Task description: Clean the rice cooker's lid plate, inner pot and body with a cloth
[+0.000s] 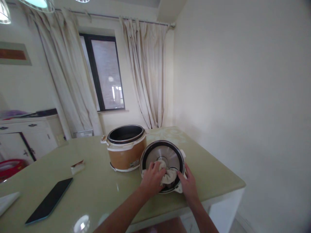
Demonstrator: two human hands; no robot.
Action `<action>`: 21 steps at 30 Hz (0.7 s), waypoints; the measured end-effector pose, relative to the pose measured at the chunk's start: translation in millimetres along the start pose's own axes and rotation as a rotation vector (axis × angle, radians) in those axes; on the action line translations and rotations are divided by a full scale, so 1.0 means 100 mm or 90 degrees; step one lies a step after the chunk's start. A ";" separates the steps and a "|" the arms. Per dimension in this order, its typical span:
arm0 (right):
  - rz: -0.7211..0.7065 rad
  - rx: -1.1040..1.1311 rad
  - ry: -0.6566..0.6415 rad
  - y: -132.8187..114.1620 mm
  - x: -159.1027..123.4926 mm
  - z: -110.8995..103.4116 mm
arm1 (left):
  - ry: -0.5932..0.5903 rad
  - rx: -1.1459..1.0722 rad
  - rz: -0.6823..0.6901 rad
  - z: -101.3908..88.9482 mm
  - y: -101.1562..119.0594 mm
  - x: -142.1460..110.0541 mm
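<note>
While the cooker [126,157] stands lidless, the left hand [152,181] grips cloth [169,176], apparently mid-wipe, on the lid [171,153] the right hand [190,184] holds.

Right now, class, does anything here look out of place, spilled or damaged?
Nothing stands out: no spill or damage shows. The lid is off the cooker, but the left hand holds a cloth to it and the right hand grips its edge, so that looks deliberate.
</note>
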State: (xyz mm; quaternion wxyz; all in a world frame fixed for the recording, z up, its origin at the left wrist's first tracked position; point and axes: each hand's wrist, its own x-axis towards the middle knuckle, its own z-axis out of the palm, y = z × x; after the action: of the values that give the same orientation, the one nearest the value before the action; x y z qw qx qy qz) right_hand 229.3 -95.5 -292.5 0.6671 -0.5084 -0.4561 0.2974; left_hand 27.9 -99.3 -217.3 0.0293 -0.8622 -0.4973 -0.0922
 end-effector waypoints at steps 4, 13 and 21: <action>0.007 0.013 -0.009 0.00 0.01 -0.04 | -0.072 0.048 0.061 -0.19 -0.20 0.05; -0.016 0.025 -0.051 -0.09 -0.04 -0.07 | 0.018 0.143 -0.088 -0.49 -0.32 0.38; -0.033 0.014 -0.056 -0.03 -0.06 -0.07 | 0.088 0.015 -0.124 -0.53 -0.17 0.71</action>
State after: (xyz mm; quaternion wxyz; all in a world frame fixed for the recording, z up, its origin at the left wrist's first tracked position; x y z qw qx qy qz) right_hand 233.5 -104.6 -292.0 0.6593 -0.4755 -0.4949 0.3071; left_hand 41.1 -37.6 -152.8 0.0648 -0.8011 -0.5764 -0.1477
